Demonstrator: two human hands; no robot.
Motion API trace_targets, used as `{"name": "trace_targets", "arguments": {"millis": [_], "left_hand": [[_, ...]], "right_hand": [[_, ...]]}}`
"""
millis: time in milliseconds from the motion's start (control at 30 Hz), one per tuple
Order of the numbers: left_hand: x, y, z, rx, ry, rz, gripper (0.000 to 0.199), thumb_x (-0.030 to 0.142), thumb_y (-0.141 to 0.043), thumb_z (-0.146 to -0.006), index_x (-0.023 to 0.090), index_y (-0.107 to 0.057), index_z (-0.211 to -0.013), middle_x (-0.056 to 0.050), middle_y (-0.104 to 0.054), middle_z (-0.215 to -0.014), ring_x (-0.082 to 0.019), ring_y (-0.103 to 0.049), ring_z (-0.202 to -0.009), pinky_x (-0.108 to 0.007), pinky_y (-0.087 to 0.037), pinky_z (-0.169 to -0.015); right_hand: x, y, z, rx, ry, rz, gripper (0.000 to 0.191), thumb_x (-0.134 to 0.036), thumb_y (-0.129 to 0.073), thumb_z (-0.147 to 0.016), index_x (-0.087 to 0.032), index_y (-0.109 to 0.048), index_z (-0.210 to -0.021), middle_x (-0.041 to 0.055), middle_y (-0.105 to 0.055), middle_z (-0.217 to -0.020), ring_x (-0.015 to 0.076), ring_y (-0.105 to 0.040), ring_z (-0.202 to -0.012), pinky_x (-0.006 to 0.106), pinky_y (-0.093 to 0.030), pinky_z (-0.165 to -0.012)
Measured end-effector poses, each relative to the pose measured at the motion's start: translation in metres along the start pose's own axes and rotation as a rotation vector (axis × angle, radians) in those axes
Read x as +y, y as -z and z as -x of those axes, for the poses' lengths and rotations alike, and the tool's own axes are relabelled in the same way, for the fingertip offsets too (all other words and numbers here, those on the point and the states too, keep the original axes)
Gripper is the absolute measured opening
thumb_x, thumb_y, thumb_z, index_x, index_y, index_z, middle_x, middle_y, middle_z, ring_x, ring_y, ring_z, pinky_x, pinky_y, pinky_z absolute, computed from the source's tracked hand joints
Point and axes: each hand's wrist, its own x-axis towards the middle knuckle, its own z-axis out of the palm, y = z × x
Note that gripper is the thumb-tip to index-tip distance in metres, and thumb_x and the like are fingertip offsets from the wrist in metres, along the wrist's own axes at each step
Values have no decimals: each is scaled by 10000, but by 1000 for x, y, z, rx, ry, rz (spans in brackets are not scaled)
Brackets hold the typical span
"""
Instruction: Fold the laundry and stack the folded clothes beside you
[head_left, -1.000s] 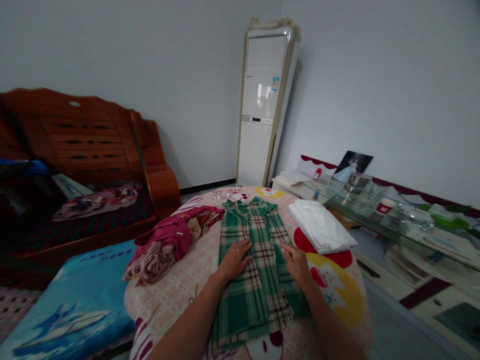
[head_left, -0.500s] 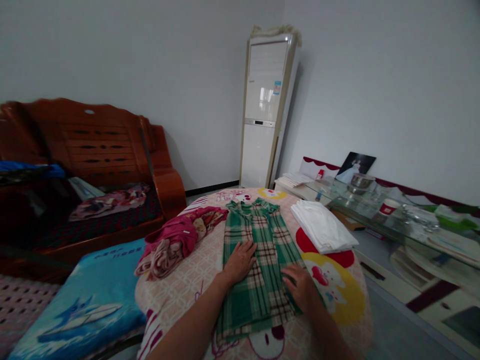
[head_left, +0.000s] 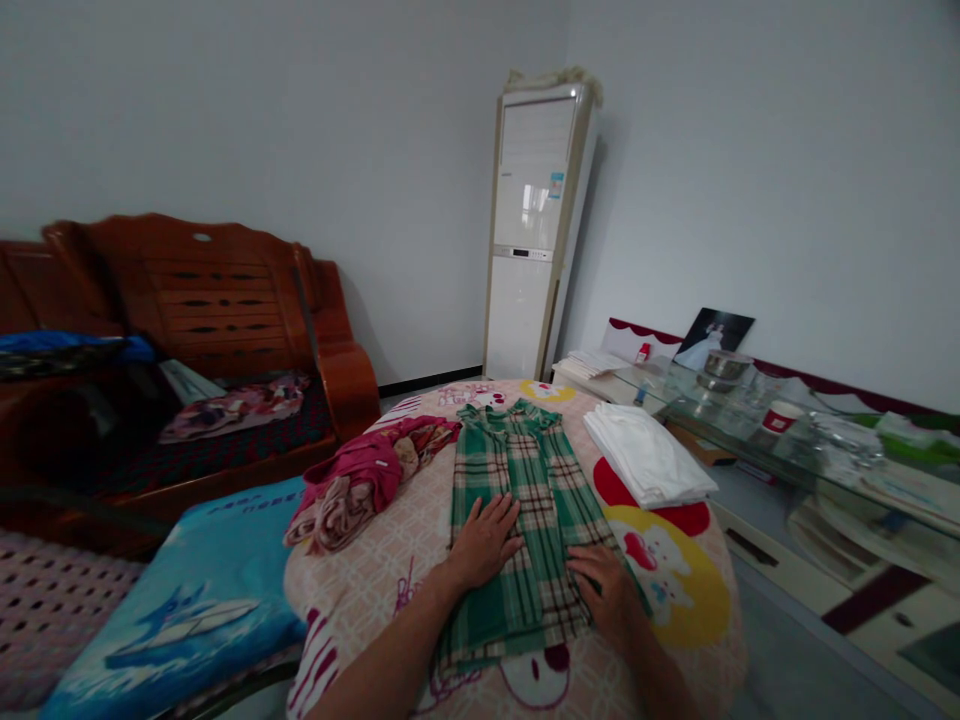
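Observation:
A green plaid shirt (head_left: pixel 536 510) lies on the round table's patterned cloth (head_left: pixel 405 510), its collar pointing away from me. My left hand (head_left: pixel 486 538) rests flat on the shirt's left half, fingers stretched out. On the shirt's right edge lies my right hand (head_left: pixel 606 588), its fingers loosely bent and apart, touching the fabric. To the left of the shirt sits a heap of crumpled pink and patterned clothes (head_left: pixel 367 475). A folded white cloth (head_left: pixel 646 455) lies at the right.
A wooden sofa (head_left: pixel 217 310) and a blue cushion (head_left: pixel 202 600) stand on the left. At the right is a glass-topped cabinet (head_left: pixel 750 420) with a paper cup (head_left: pixel 780 416) and a photo (head_left: pixel 714 337). A tall white air conditioner (head_left: pixel 525 220) fills the corner.
My left hand has moved slightly nearer to me over the shirt. My right hand has shifted a little down along the shirt's edge. The view has tilted slightly.

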Motion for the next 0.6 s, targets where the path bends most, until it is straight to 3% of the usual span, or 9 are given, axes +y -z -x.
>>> {"name": "trace_targets", "arguments": {"millis": [367, 600], "left_hand": [[3, 12, 2, -9, 18, 84, 561, 466, -432, -939, 241, -373, -1449, -96, -340, -1527, -262, -275, -1424, -534, -204, -1154], [1, 5, -1, 46, 28, 168, 527, 391, -493, -914, 217, -435, -1408, -101, -404, -1491, -251, -343, -1392, -533, -221, -1153]], "right_hand": [[3, 0, 0, 15, 16, 12, 244, -195, -515, -840, -227, -745, -913, 94, -728, -1016, 242, -658, -966, 429, -524, -870], [5, -2, 3, 21, 12, 33, 242, -199, -514, -849, -230, -742, -924, 90, -725, -1033, 241, -654, -985, 442, -512, -899]]}}
